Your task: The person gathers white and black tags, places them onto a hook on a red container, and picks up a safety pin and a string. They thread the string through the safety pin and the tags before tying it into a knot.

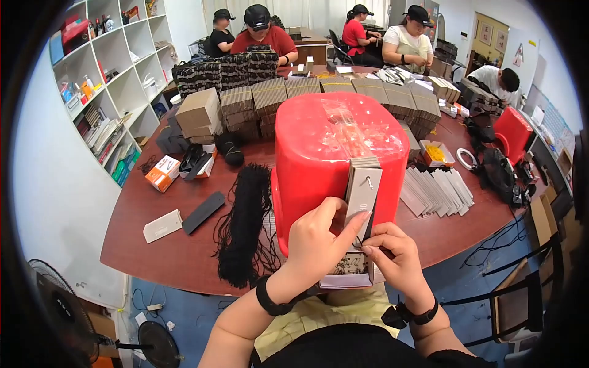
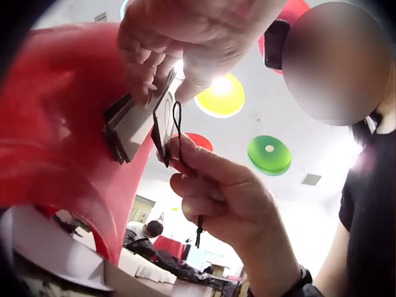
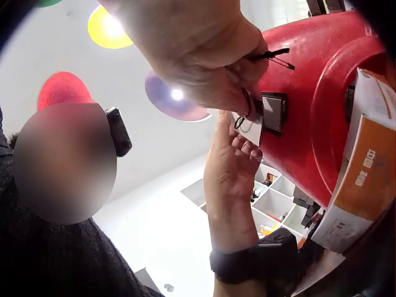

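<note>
Grey cards point(image 1: 363, 190) stand in a stack against the side of an upturned red plastic container point(image 1: 313, 178). The left hand point(image 1: 325, 236) grips the front card, thumb across its face and fingers at its left edge. Just to the right, the right hand point(image 1: 396, 254) pinches a thin black cord by the card's lower end. In the left wrist view the cord point(image 2: 178, 117) forms a narrow loop beside the card, between the fingers of the right hand point(image 2: 229, 192). A knotted cord end point(image 3: 272, 54) sticks out past the right hand in the right wrist view.
A bundle of black cords point(image 1: 245, 227) lies left of the container, beside a black card point(image 1: 204, 212) and a pale card point(image 1: 162, 226). Fanned cards point(image 1: 437, 191) lie at the right. Card stacks point(image 1: 270, 98) line the back. An open box point(image 1: 346, 280) sits below the hands.
</note>
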The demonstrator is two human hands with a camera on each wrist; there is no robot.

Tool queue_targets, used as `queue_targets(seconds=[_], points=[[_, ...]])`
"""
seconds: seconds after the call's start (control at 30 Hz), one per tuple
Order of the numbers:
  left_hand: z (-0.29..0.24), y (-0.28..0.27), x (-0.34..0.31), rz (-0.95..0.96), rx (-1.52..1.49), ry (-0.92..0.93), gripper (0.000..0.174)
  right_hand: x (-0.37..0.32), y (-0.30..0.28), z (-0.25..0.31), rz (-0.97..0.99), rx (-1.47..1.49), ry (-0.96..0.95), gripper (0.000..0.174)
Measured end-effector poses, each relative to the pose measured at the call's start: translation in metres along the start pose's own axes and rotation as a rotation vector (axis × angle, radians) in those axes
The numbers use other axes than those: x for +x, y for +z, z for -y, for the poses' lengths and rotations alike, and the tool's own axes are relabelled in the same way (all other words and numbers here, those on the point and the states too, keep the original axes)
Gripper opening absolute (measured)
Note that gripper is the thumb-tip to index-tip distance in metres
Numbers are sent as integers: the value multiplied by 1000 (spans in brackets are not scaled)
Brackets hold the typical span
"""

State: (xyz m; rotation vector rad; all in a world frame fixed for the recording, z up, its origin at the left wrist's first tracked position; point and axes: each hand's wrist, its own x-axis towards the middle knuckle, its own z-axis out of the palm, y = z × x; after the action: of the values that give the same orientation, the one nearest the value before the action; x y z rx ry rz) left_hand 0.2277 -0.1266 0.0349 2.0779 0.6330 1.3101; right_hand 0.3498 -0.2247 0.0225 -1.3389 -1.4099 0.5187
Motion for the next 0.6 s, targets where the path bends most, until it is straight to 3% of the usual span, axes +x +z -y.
queue_targets(seconds=[0.13,0.2,0.23,0.3,0.33,0.43,0.5,0.6], points=[[1,2,7,76,-298,-113,21,-1,-5,1,65,-58,-46,4],[6,4,11,251,-723,-355,20,1,-9,3,87,-151,-127,4],[6,5,12,255,-727,-350,20,2,-13,8,82,-156,-128,4],[5,9,12,255,-834,-344,22,5,-22,23,-198,-195,-59,4],[5,11,12,255,-837,-344,22,9,-22,25,-274,-81,-139,4],[3,12,6,222,-681,-318,22,26,-16,40,-241,-122,-244,3],[3,13,6,106,-548,-251,18,37,-10,35,-230,-99,-260,2],[2,8,8,110,-465,-202,16,49,-6,22,-267,-1,-136,5]])
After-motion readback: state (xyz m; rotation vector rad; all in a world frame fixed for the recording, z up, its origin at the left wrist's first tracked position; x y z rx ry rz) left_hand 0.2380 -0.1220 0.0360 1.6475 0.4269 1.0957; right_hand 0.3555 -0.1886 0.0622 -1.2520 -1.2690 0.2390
